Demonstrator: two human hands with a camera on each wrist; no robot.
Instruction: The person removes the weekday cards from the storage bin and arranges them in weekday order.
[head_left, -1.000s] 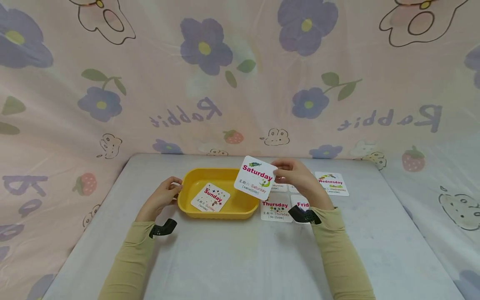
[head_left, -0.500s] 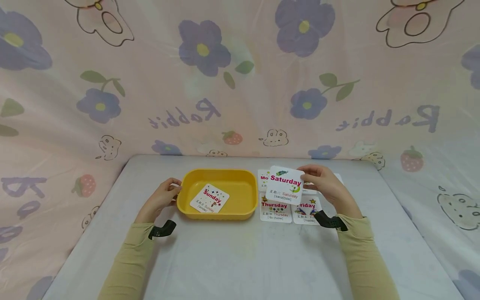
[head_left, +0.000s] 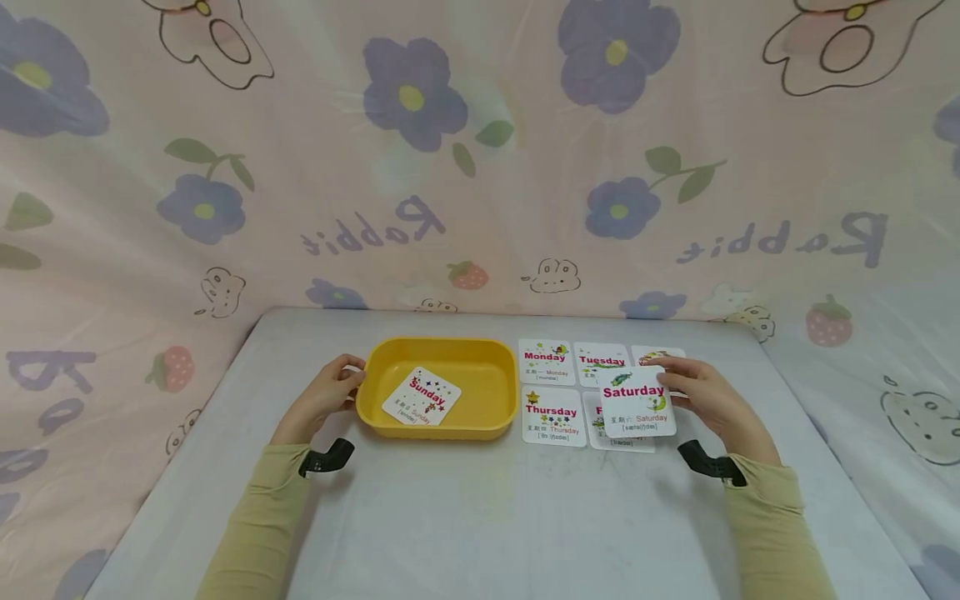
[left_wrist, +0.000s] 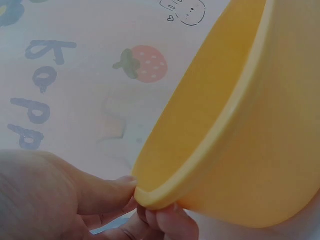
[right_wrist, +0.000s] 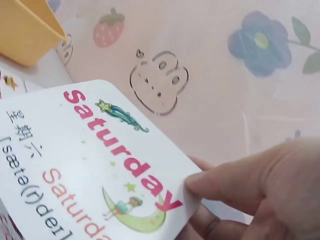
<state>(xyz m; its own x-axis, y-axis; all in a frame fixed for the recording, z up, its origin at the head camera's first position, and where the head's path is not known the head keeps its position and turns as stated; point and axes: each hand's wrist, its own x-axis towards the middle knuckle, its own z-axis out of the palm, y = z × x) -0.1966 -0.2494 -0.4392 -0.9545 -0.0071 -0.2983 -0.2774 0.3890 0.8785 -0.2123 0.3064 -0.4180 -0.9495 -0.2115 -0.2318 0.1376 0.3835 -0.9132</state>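
My right hand (head_left: 708, 400) pinches the right edge of a white "Saturday" card (head_left: 637, 404), thumb on top and fingers beneath. In the head view the card overlaps the "Friday" card (head_left: 630, 446) and corners of the "Tuesday" card (head_left: 602, 360) and the card behind it. The left hand (head_left: 322, 400) grips the left rim of a yellow tray (head_left: 438, 431). In the left wrist view its thumb (left_wrist: 110, 192) presses the rim from one side and its fingers from the other. A "Sunday" card (head_left: 422, 396) lies askew inside the tray.
Right of the tray, the "Monday" card (head_left: 545, 367) and the "Thursday" card (head_left: 553, 417) lie flat with the others in two rows. A patterned cloth (head_left: 480, 167) rises behind the white table (head_left: 480, 517). A black band with a camera sits on each wrist.
My right hand has carried the "Saturday" card rightward and toward me, from over the tray's right end to over the "Friday" card. The left hand and tray have stayed put.
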